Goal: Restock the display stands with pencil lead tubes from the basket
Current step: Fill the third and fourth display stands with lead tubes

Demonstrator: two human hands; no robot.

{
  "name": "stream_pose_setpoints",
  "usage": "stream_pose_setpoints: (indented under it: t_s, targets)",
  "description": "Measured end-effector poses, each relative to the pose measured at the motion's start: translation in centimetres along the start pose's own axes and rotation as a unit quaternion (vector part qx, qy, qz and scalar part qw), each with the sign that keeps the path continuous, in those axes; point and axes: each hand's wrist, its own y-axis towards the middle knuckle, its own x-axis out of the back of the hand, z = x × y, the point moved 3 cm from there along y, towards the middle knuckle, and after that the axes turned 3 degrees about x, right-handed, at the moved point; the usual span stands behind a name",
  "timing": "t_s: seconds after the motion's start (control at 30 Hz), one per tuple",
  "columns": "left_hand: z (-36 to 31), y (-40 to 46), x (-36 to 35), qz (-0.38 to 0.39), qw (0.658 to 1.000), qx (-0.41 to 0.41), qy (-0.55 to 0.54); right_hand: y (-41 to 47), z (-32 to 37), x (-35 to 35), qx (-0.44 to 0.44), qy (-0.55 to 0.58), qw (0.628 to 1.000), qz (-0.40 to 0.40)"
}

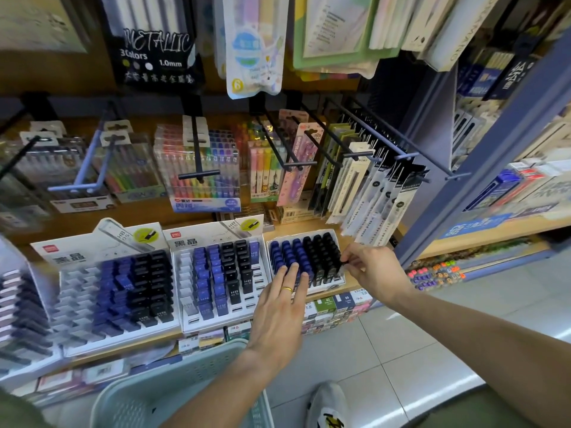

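Observation:
Three white display stands sit side by side on the wooden shelf. The right stand [332, 233] is packed with blue and black pencil lead tubes [321, 251]. My left hand [279, 299] lies flat with straight fingers on its blue tubes. My right hand [372, 267] pinches a black tube [343, 261] at that stand's right edge. The middle stand [259, 274] has blue and black tubes and several free slots on both sides. On the left stand [74, 282], the left columns are bare. The pale green basket [182, 387] is below, at the frame's bottom edge.
Pen packs hang on black hooks [287, 146] just above the stands. A blue shelf upright [482, 168] stands to the right. Small boxed goods line the lower shelf [336, 307]. My shoe [329, 406] is on the tiled floor beside the basket.

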Motion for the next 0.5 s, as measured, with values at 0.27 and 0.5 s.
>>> stream_pose_setpoints:
  t_s: [0.27,0.5]
  targets:
    - [0.08,0.07,-0.25,-0.008,1.0,-0.001,-0.006,0.01,0.42,-0.48,0.007,0.03,0.999,0.027]
    - [0.2,0.08,-0.31,-0.004,1.0,-0.003,-0.007,0.05,-0.41,-0.76,-0.074,0.039,0.996,0.015]
